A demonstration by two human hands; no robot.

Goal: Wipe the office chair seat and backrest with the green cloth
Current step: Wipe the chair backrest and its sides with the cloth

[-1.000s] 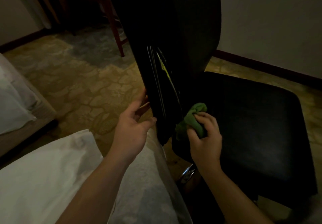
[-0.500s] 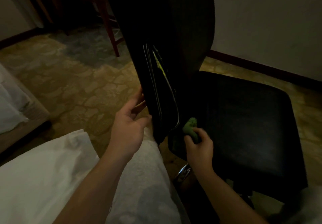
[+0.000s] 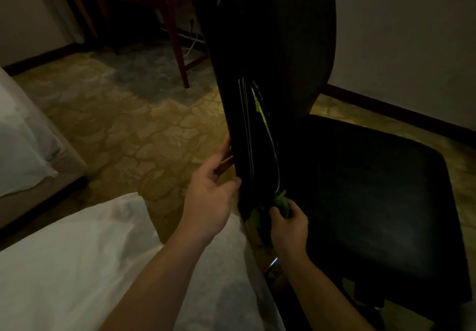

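Wiping looks midway to us: our right hand [image 3: 289,223] clutches the green cloth [image 3: 282,203] at the bottom edge of the backrest [image 3: 270,73], our left hand [image 3: 208,202] holds its side edge, and the seat [image 3: 373,189] probably awaits wiping.

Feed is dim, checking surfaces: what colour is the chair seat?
Black, with a slight sheen; the seat shows best in the head view.

backrest [image 3: 278,47] top beyond the upper edge
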